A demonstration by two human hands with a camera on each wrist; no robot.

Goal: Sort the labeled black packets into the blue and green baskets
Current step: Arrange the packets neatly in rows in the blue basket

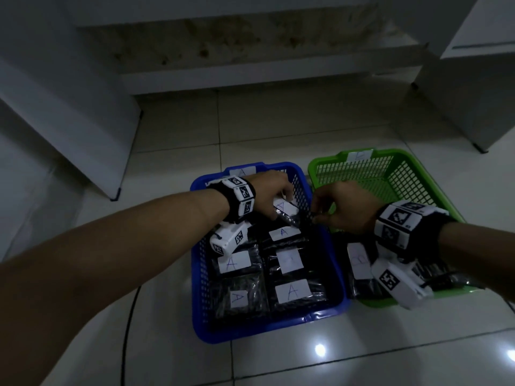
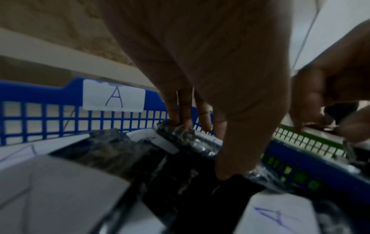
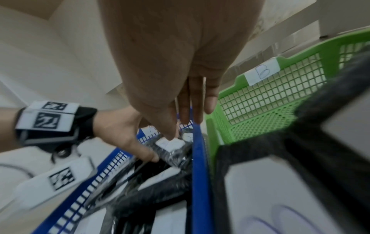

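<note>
The blue basket (image 1: 267, 327), tagged A, holds several black packets (image 1: 292, 291) with white A labels. At its far end my left hand (image 1: 278, 210) grips one A packet (image 1: 287, 211), tilted up off the pile; in the left wrist view the fingers (image 2: 178, 120) and thumb curl round the packet (image 2: 180, 136). My right hand (image 1: 323, 213) hovers over the wall between the baskets. In the right wrist view its fingers (image 3: 192, 110) lie straight above the blue rim (image 3: 200, 174) and its thumb tip reaches the held packet's label (image 3: 170, 144). The green basket (image 1: 404, 160), tagged B, holds B packets (image 1: 359, 260).
Both baskets stand side by side on a glossy white tiled floor (image 1: 278, 129). White furniture stands at the left (image 1: 69, 121) and at the far right (image 1: 473, 93). A dark cable (image 1: 129, 316) runs over the floor left of the blue basket. The green basket's far half shows bare mesh.
</note>
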